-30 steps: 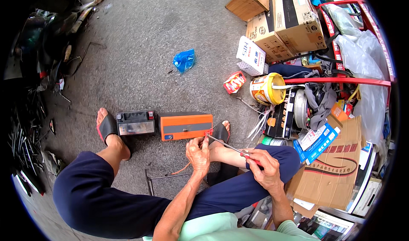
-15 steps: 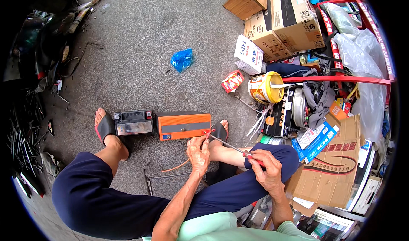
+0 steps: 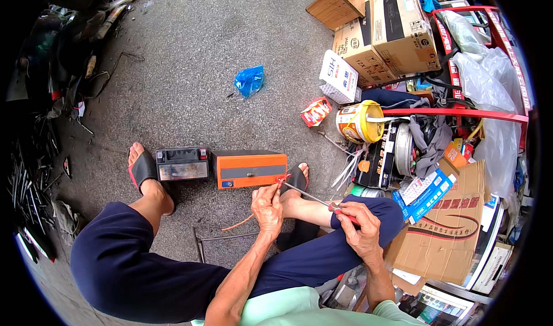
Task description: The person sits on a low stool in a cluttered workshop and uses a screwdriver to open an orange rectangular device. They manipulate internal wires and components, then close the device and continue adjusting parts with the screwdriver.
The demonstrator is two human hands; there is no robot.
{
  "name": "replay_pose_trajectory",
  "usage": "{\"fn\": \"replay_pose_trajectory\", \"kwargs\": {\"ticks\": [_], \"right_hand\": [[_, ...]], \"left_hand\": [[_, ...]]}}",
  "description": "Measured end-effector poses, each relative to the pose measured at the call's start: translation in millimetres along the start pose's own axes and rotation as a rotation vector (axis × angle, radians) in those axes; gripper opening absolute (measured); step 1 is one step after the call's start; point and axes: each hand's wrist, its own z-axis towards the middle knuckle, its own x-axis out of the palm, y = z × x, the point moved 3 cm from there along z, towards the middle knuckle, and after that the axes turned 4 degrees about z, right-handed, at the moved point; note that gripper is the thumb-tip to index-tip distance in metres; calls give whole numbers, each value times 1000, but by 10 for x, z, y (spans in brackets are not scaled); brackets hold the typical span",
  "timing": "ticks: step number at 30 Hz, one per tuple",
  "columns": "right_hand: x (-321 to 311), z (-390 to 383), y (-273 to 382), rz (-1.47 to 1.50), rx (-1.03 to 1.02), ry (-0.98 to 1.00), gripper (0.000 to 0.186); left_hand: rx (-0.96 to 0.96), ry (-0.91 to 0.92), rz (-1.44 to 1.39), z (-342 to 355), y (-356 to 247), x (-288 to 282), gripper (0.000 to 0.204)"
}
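An orange and grey metal box (image 3: pixel 252 172) stands on the ground between my feet. My right hand (image 3: pixel 362 228) is closed round the red handle of a screwdriver (image 3: pixel 311 196). Its long shaft slants up and left, with the tip by a small red piece at the box's lower right corner. My left hand (image 3: pixel 268 208) is closed beside that corner, its fingertips near the red piece. A thin orange-brown wire (image 3: pixel 237 224) sticks out on the left of this hand. What the fingertips pinch is partly hidden. Left of the box sits a black battery (image 3: pixel 182 164) with two terminals.
A crumpled blue plastic bag (image 3: pixel 249 81) lies ahead on the asphalt. To the right are a yellow-rimmed bucket (image 3: pixel 360 121), cardboard boxes (image 3: pixel 386 35), a flattened carton (image 3: pixel 440 228) and a red frame (image 3: pixel 455 112). Dark scrap (image 3: pixel 34 176) heaps up at the left. Behind my left hand lies a thin metal frame (image 3: pixel 227 237).
The view has shifted slightly. Both hands and the screwdriver keep nearly the same places at the box's corner.
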Motion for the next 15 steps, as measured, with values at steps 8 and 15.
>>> {"fn": "replay_pose_trajectory", "kwargs": {"ticks": [8, 15], "right_hand": [[38, 21, 11, -22, 7, 34, 19], [40, 32, 12, -22, 11, 32, 19]], "left_hand": [[3, -16, 31, 8, 31, 9, 16], [21, -25, 94, 4, -11, 5, 15]]}}
